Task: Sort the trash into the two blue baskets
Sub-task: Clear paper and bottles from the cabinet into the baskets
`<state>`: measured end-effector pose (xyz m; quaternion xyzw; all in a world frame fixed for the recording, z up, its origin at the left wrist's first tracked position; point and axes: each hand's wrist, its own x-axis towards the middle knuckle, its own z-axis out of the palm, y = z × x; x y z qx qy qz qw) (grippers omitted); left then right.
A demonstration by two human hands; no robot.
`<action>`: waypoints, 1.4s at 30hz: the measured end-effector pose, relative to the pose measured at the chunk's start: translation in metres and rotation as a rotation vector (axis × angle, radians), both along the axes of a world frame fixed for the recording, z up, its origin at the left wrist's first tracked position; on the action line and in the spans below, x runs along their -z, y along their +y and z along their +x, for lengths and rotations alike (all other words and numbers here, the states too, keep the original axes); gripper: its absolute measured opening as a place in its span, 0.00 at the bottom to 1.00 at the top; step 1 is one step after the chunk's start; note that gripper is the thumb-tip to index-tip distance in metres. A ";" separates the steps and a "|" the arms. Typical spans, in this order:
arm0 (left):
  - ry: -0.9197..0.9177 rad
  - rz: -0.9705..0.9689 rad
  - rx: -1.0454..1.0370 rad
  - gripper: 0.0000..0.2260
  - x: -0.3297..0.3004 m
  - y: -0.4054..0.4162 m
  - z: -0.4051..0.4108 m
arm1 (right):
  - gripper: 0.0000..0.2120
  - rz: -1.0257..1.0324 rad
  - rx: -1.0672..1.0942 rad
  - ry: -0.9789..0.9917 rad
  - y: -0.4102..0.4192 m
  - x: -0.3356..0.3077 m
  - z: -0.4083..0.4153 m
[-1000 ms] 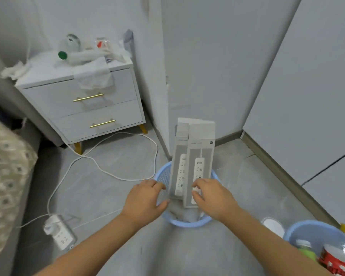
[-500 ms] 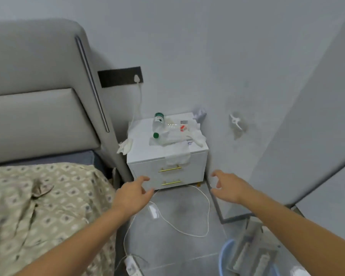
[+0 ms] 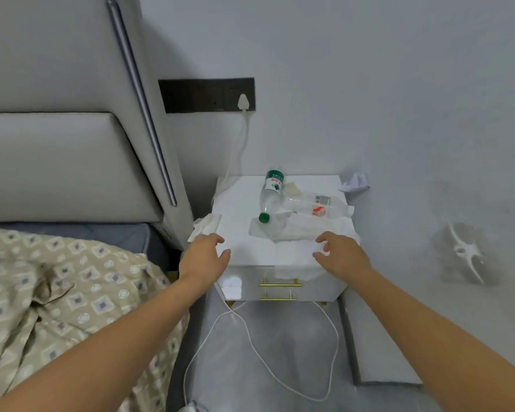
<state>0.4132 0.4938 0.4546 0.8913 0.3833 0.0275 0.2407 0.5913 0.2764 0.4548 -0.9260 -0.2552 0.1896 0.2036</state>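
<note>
A white nightstand (image 3: pixel 238 233) carries the trash. A clear bottle with a green cap and green label (image 3: pixel 270 193) lies on its side there. Beside it lies a clear bottle with a red mark (image 3: pixel 315 205), resting on crumpled clear plastic wrap (image 3: pixel 292 228). White tissue (image 3: pixel 295 260) drapes over the front edge, and another tissue (image 3: pixel 205 226) hangs off the left edge. My left hand (image 3: pixel 204 258) hovers open at the front left corner. My right hand (image 3: pixel 341 254) hovers open over the draped tissue. Both hold nothing. The blue baskets are out of view.
A bed with a patterned cover (image 3: pixel 57 307) and grey headboard (image 3: pixel 72 144) fills the left. A white cable (image 3: pixel 280 379) loops on the floor below the nightstand. Crumpled paper (image 3: pixel 354 181) sits between the nightstand and the wall. A wall socket strip (image 3: pixel 205 95) holds a plug.
Both hands let go of the grey boxes in the blue basket. My view swung up and left to the nightstand, and both empty hands moved forward to its front edge.
</note>
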 end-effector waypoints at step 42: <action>-0.479 -0.558 -0.471 0.12 0.090 0.040 0.118 | 0.03 0.545 0.360 0.000 0.097 0.081 0.090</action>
